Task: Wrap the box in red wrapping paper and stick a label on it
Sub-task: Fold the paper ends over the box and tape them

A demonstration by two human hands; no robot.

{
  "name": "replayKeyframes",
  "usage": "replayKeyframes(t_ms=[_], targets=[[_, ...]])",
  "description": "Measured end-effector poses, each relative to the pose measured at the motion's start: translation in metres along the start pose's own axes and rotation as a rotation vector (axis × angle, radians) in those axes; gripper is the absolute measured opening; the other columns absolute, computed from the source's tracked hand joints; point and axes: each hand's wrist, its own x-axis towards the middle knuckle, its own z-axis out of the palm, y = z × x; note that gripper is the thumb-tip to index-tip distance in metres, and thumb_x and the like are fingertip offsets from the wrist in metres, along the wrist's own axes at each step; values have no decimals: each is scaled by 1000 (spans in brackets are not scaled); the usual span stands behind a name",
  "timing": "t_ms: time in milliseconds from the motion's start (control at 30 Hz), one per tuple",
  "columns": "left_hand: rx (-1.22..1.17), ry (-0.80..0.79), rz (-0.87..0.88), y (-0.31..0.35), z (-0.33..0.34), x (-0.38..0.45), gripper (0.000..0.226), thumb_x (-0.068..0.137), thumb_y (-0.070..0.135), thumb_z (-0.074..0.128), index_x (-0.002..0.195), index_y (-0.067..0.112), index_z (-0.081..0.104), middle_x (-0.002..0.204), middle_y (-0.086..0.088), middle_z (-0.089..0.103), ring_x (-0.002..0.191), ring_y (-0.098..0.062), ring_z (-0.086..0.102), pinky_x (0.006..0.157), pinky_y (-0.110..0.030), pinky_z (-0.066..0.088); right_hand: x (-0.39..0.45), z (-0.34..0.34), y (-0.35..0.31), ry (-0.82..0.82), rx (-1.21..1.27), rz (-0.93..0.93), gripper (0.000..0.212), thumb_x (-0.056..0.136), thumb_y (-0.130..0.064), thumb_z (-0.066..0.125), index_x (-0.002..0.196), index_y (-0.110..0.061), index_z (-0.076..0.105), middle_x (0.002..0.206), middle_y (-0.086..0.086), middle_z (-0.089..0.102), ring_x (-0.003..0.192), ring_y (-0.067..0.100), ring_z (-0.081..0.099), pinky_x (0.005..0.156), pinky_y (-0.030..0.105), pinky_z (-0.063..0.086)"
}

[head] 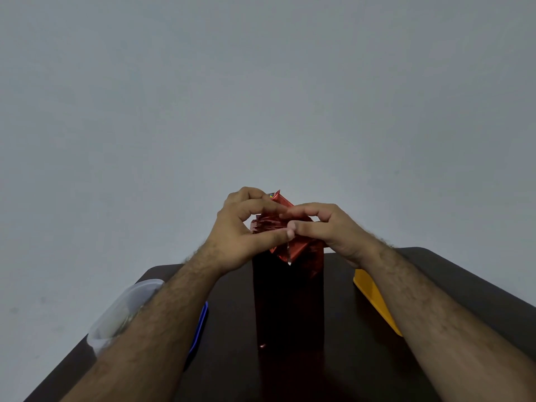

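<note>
A tall box point(287, 300) stands upright on the dark table point(452, 274), wrapped in shiny red paper that looks almost black in shadow. At its top end the red wrapping paper point(293, 250) is bunched into folds and flaps. My left hand point(246, 227) pinches the folded paper from the left, thumb and fingers curled around it. My right hand point(327, 227) pinches it from the right, thumb tip against my left thumb. No label is visible.
A clear plastic container point(124, 311) sits at the table's left edge, partly behind my left forearm, with a blue object point(201, 323) next to it. A yellow flat object point(374, 297) lies right of the box. A plain grey wall fills the background.
</note>
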Motion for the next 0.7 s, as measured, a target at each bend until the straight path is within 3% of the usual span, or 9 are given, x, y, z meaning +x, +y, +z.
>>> replayKeyframes(t_ms=[133, 233, 400, 533, 700], targets=[[29, -16, -40, -2, -2, -1, 45, 68, 61, 89, 109, 46, 80, 119, 16, 62, 131, -8, 50, 104, -21, 37, 0, -1, 2, -31, -28, -29, 49, 89, -34, 80, 137, -28, 69, 132, -9, 71, 122, 10, 68, 96, 27, 57], [33, -39, -33, -5, -2, -1, 40, 69, 67, 83, 102, 45, 82, 118, 17, 64, 131, -8, 50, 106, -26, 38, 0, -1, 2, -59, -54, 1, 55, 90, -34, 79, 143, -31, 63, 136, -17, 68, 127, 1, 63, 101, 23, 54], [-4, -42, -46, -4, 2, 0, 37, 85, 69, 65, 99, 41, 84, 121, 17, 64, 135, -10, 48, 109, -31, 39, -2, -3, 7, -128, -5, 10, 54, 83, -21, 82, 136, -19, 68, 128, 0, 75, 121, 15, 70, 97, 28, 58], [77, -53, -127, -7, 3, 0, 38, 71, 73, 75, 100, 49, 82, 129, 24, 60, 138, -1, 44, 115, -38, 40, 2, -5, 12, -119, -25, 10, 58, 80, -19, 80, 137, -19, 68, 128, -2, 74, 124, 13, 68, 97, 28, 57], [-59, -98, -198, -7, 6, 0, 48, 67, 69, 81, 111, 50, 79, 135, 21, 58, 136, 2, 50, 118, -42, 44, 1, -5, 15, -110, 15, -9, 61, 79, -17, 81, 138, -16, 66, 129, 0, 74, 124, 16, 68, 98, 28, 55]])
